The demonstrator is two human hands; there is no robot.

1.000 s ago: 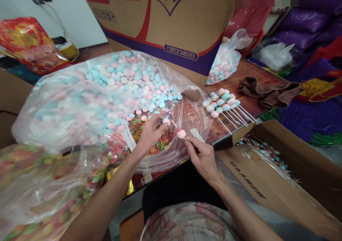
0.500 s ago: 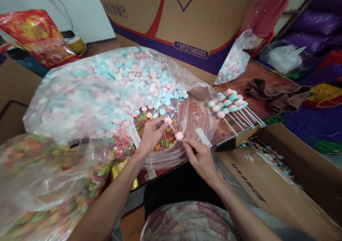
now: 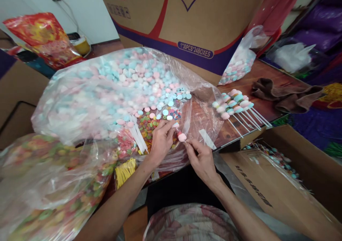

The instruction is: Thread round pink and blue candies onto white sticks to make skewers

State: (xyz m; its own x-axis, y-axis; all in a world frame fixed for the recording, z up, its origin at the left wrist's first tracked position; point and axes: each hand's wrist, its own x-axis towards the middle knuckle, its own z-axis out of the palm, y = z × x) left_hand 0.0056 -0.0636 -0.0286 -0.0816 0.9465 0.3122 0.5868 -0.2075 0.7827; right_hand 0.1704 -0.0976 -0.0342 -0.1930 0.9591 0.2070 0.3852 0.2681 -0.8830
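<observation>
Between the fingertips of my left hand (image 3: 162, 138) is a small pale marshmallow (image 3: 175, 125), at the upper end of a stick. My right hand (image 3: 200, 159) pinches the lower part of this thin marshmallow stick, which carries a pink marshmallow (image 3: 182, 137) and a red piece above it. Below and left of my left hand lie white sticks (image 3: 139, 136) and ring-shaped candies (image 3: 146, 125). Beyond my hands, a large clear bag (image 3: 66, 95) spills pink, blue and white marshmallows (image 3: 152, 75). Several filled marshmallow sticks (image 3: 235, 102) lie in a pile to the right.
A big carton (image 3: 213, 24) stands at the back of the table. An open box (image 3: 256, 177) sits low on the right. Yellow twist ties (image 3: 125, 171), a bag of candy rings (image 3: 53, 194) and a brown cloth (image 3: 288, 95) lie around. A person's red sleeve (image 3: 280, 8) shows behind.
My left hand has moved right and slightly down, bringing its marshmallow closer to the pink one on the stick. The whole view has shifted slightly.
</observation>
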